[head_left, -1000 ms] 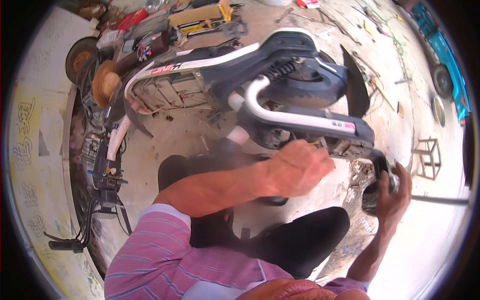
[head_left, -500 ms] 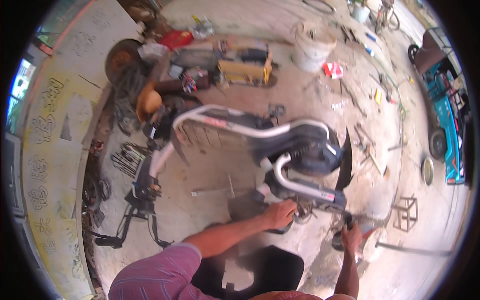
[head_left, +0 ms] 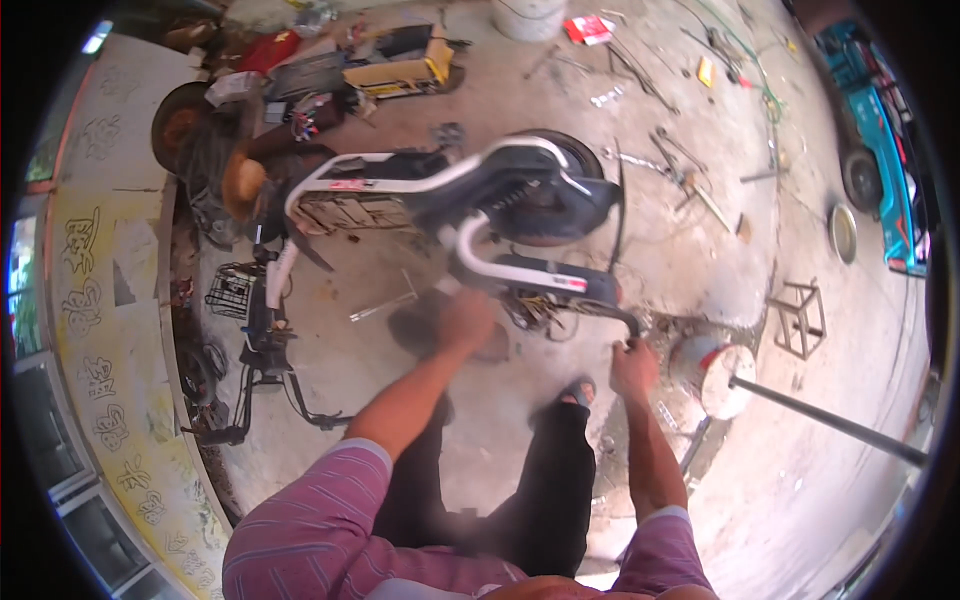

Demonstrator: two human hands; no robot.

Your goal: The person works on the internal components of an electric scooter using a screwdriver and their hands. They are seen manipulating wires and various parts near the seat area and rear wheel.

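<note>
A white-and-black electric scooter lies on its side across the concrete floor. Its handlebar points to the left and its rear end is at the right. My right hand is closed around the dark bar that sticks out from the scooter's rear. Further left, my left hand reaches the near side of the scooter's middle, beside a dark seat-like part. Motion smears its fingers, so its grip does not show. Loose wires hang below the white rear frame, between my hands.
A white bucket with a long pole stands right of my right hand. Beyond it is a metal stool frame. Scattered tools and a yellow box lie past the scooter. A lettered board runs along the left.
The view has shifted, so the scooter, my hands and the surroundings appear higher in the picture. My legs and one foot now show more. My right hand keeps its hold on the bar.
</note>
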